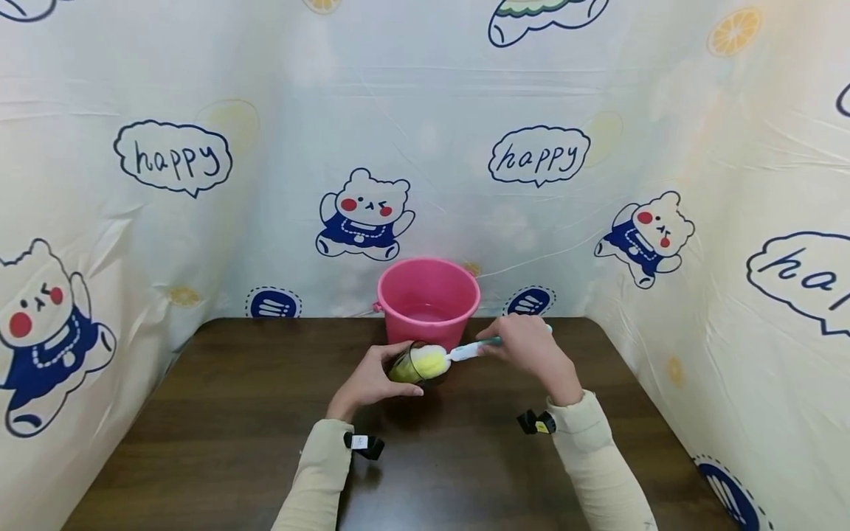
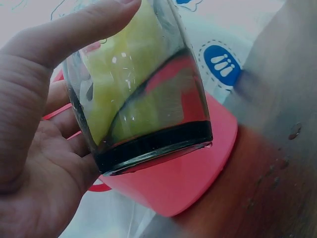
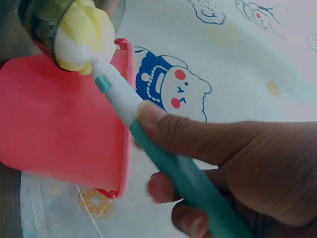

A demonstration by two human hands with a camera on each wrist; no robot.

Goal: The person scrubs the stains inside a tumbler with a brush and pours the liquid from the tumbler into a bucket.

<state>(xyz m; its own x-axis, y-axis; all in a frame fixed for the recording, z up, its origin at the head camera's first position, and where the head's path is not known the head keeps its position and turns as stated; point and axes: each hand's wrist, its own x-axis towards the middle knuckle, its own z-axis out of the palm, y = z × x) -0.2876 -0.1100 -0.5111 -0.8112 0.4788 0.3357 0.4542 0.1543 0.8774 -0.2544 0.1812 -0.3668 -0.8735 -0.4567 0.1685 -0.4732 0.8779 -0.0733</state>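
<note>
My left hand (image 1: 372,380) grips a dark-tinted glass (image 2: 148,114), tilted with its mouth toward the right. Thumb and fingers wrap round the glass wall. In my right hand (image 1: 527,350) is a cup brush (image 3: 168,158) with a white and green handle, held between thumb and curled fingers. The brush's yellow and white sponge head (image 1: 428,361) sits inside the glass, its end bulging out at the mouth. Through the glass wall in the left wrist view the yellow sponge shows pressed along the inside. Both hands are just in front of the pink bucket (image 1: 425,324).
The pink bucket stands at the back of the dark wooden table (image 1: 265,457), close to a printed curtain (image 1: 438,96). Water drops (image 2: 282,163) lie on the tabletop in the left wrist view. Black wrist straps (image 1: 364,445) sit at both sleeves.
</note>
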